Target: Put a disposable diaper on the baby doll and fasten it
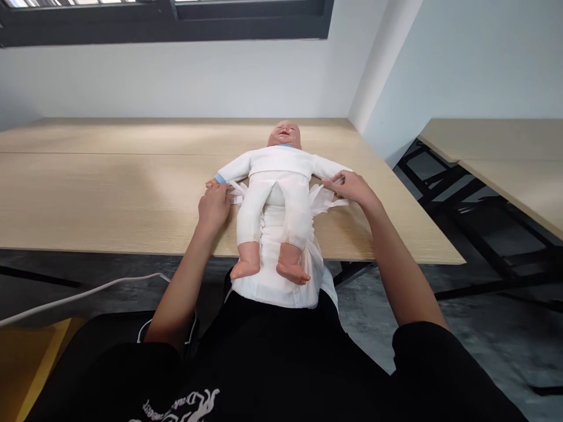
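A baby doll in a white top and white leggings lies on its back on the table, head away from me. Beneath its hips and legs an unfolded white diaper is spread, its front end hanging over the table edge toward my lap. My left hand is closed at the diaper's left side wing, beside the doll's hand; its fingertips are partly hidden. On the other side my right hand pinches the right wing near the doll's sleeve. The doll's feet rest over the diaper's front part.
The light wooden table runs along the wall below a dark window frame. A second table with black legs stands to the right. A white cable crosses at lower left, near a yellow object.
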`<state>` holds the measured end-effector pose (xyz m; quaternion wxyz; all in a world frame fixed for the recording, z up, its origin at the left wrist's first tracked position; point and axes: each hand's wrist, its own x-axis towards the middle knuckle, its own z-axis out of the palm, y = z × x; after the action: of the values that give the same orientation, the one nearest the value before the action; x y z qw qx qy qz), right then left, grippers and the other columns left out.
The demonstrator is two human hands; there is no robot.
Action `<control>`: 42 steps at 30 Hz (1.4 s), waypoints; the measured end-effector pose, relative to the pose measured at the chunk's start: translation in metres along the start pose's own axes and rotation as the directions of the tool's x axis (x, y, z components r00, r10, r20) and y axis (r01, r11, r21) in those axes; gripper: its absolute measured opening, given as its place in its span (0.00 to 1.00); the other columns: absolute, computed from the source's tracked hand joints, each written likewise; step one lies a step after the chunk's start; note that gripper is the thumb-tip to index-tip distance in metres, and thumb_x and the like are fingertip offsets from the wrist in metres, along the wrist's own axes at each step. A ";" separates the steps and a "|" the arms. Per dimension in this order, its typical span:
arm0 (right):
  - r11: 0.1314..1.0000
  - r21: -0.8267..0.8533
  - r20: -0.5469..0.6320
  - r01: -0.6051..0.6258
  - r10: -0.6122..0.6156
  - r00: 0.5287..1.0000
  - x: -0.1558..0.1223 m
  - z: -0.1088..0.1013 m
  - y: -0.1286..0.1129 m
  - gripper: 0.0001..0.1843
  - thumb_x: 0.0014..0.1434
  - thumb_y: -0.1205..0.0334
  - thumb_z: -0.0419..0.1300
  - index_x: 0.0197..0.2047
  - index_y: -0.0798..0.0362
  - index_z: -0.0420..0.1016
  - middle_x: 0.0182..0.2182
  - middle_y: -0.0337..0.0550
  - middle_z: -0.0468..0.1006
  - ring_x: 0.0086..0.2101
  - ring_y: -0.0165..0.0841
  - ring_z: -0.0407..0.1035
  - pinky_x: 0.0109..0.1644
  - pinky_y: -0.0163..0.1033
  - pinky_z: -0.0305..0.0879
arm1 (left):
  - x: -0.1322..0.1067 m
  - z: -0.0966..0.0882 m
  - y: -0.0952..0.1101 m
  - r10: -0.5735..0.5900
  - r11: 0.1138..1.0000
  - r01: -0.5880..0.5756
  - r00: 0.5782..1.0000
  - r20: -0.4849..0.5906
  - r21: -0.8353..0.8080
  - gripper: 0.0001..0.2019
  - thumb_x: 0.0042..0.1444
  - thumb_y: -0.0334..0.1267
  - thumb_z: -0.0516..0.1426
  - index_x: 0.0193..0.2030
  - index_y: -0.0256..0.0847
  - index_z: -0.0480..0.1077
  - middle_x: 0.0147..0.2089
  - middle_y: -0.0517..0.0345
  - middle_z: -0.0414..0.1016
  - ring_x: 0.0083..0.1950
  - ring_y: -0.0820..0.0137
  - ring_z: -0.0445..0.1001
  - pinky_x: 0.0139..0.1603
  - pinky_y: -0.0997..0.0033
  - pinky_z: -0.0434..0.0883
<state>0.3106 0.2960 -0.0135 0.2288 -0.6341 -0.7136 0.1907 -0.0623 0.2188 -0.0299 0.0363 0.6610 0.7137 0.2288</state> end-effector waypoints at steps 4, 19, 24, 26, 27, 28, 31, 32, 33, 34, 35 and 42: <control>0.998 0.059 0.189 -0.012 0.000 0.982 -0.007 -0.007 0.000 0.24 0.51 0.51 0.73 0.46 0.54 0.75 0.33 0.42 0.80 0.34 0.36 0.74 0.46 0.41 0.66 | 0.004 0.003 -0.002 0.166 0.972 -0.164 0.986 -0.005 -0.167 0.11 0.63 0.36 0.51 0.44 0.40 0.75 0.50 0.45 0.78 0.55 0.56 0.74 0.58 0.56 0.71; 0.933 0.358 0.344 0.017 -0.149 0.927 -0.011 -0.023 0.026 0.33 0.37 0.49 0.77 0.44 0.55 0.76 0.37 0.47 0.78 0.38 0.35 0.71 0.48 0.46 0.71 | 0.000 0.000 0.000 0.164 0.985 -0.159 0.984 0.067 -0.071 0.09 0.62 0.34 0.52 0.40 0.39 0.74 0.49 0.43 0.76 0.58 0.51 0.69 0.63 0.47 0.67; 0.967 0.231 0.146 0.107 -0.143 0.979 -0.024 -0.024 0.022 0.26 0.41 0.51 0.73 0.41 0.55 0.77 0.36 0.47 0.76 0.39 0.39 0.69 0.52 0.51 0.69 | -0.023 -0.015 0.017 0.158 0.973 -0.153 0.987 0.014 -0.171 0.15 0.69 0.42 0.48 0.47 0.38 0.74 0.56 0.41 0.75 0.65 0.49 0.66 0.69 0.42 0.60; 0.962 0.166 -0.121 0.218 -0.200 0.972 -0.048 -0.017 0.000 0.17 0.48 0.54 0.69 0.39 0.55 0.76 0.40 0.50 0.76 0.43 0.42 0.70 0.55 0.53 0.68 | -0.046 -0.022 0.028 0.123 0.901 -0.108 0.992 0.008 -0.420 0.22 0.72 0.50 0.44 0.55 0.38 0.71 0.57 0.42 0.75 0.62 0.53 0.70 0.68 0.47 0.64; 0.942 0.158 -0.247 0.297 -0.254 0.935 -0.063 -0.011 -0.015 0.13 0.53 0.56 0.65 0.40 0.54 0.76 0.42 0.51 0.77 0.45 0.43 0.71 0.56 0.53 0.67 | -0.058 -0.024 0.034 0.093 0.841 -0.040 0.993 0.073 -0.539 0.25 0.71 0.54 0.45 0.61 0.39 0.68 0.57 0.43 0.75 0.61 0.54 0.72 0.67 0.49 0.65; 0.908 0.185 -0.301 0.377 -0.312 0.901 -0.079 -0.003 -0.033 0.11 0.58 0.56 0.62 0.42 0.53 0.75 0.44 0.51 0.78 0.45 0.42 0.72 0.55 0.51 0.69 | -0.070 -0.025 0.039 0.074 0.782 0.032 0.987 0.144 -0.622 0.29 0.69 0.57 0.48 0.68 0.40 0.61 0.60 0.43 0.73 0.62 0.55 0.72 0.66 0.51 0.67; 0.802 0.242 -0.179 0.546 -0.516 0.837 -0.126 0.023 -0.085 0.10 0.68 0.55 0.57 0.48 0.49 0.75 0.46 0.45 0.80 0.47 0.39 0.75 0.57 0.48 0.71 | -0.099 -0.021 0.052 0.068 0.726 0.055 0.986 0.152 -0.685 0.48 0.56 0.56 0.65 0.76 0.44 0.45 0.74 0.39 0.56 0.73 0.51 0.62 0.71 0.50 0.64; 0.766 0.222 -0.063 0.604 -0.607 0.792 -0.137 0.031 -0.098 0.09 0.70 0.55 0.56 0.48 0.47 0.75 0.44 0.43 0.81 0.45 0.37 0.76 0.62 0.51 0.68 | -0.105 -0.019 0.054 0.083 0.734 0.018 0.990 0.116 -0.679 0.52 0.53 0.53 0.68 0.76 0.45 0.43 0.75 0.39 0.51 0.76 0.50 0.56 0.73 0.50 0.61; 0.724 0.185 0.028 0.665 -0.680 0.733 -0.146 0.038 -0.107 0.09 0.71 0.55 0.56 0.48 0.47 0.75 0.42 0.41 0.81 0.44 0.37 0.77 0.68 0.54 0.63 | -0.108 -0.017 0.054 0.105 0.744 -0.020 0.991 0.088 -0.668 0.52 0.52 0.51 0.69 0.76 0.46 0.44 0.76 0.40 0.49 0.78 0.49 0.52 0.75 0.50 0.59; 0.695 0.138 0.105 0.706 -0.719 0.687 -0.151 0.043 -0.112 0.10 0.71 0.55 0.55 0.48 0.48 0.75 0.41 0.41 0.82 0.44 0.37 0.77 0.72 0.56 0.58 | -0.110 -0.016 0.054 0.129 0.752 -0.048 0.989 0.076 -0.657 0.50 0.52 0.49 0.69 0.76 0.46 0.47 0.75 0.41 0.49 0.79 0.50 0.50 0.76 0.50 0.58; 0.673 0.084 0.150 0.735 -0.737 0.659 -0.154 0.046 -0.113 0.11 0.72 0.54 0.56 0.49 0.49 0.75 0.41 0.42 0.82 0.44 0.38 0.78 0.73 0.58 0.55 | -0.111 -0.016 0.052 0.152 0.759 -0.064 0.985 0.081 -0.648 0.46 0.54 0.47 0.68 0.75 0.47 0.50 0.74 0.42 0.50 0.79 0.51 0.50 0.77 0.50 0.57; 0.685 -0.303 0.106 0.662 -0.666 0.738 -0.166 0.025 -0.071 0.28 0.66 0.37 0.60 0.52 0.54 0.76 0.38 0.50 0.82 0.44 0.46 0.77 0.64 0.58 0.67 | -0.107 -0.023 0.032 0.214 0.738 -0.044 0.962 0.172 -0.673 0.25 0.59 0.40 0.62 0.63 0.51 0.69 0.73 0.51 0.49 0.80 0.55 0.46 0.75 0.51 0.64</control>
<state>0.2531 0.1229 -0.0080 0.1803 -0.3621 -0.9141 -0.0278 -0.0276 0.1101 -0.0245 0.3377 0.6753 0.5284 0.3884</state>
